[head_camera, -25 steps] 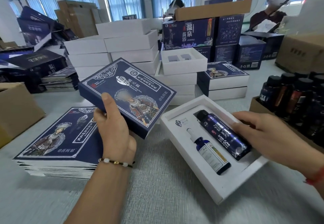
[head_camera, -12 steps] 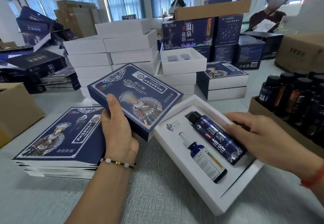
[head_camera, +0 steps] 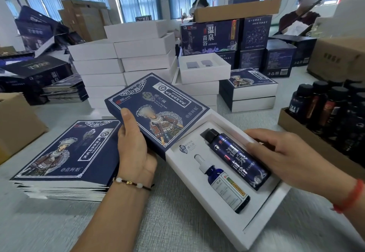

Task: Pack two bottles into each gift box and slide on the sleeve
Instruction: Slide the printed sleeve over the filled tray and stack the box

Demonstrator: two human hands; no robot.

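Observation:
A white gift box (head_camera: 262, 220) lies open in front of me with two bottles in its insert. The tall dark blue bottle (head_camera: 235, 158) lies on the right side. The small dropper bottle (head_camera: 225, 186) lies to its left. My right hand (head_camera: 286, 157) holds the box's right edge, fingers curled beside the tall bottle. My left hand (head_camera: 134, 147) grips a navy printed sleeve (head_camera: 156, 109), thumb on top. The sleeve's right end meets the box's far left end.
A stack of flat navy sleeves (head_camera: 61, 159) lies at my left. White boxes (head_camera: 126, 58) are piled behind, with finished navy boxes (head_camera: 250, 90) beside them. A cardboard tray of dark bottles (head_camera: 331, 111) stands at right. Brown cartons sit at both sides. Two people work at the back.
My left hand has carried the sleeve to the right until it meets the box's end. My right hand has drawn the box leftward toward it.

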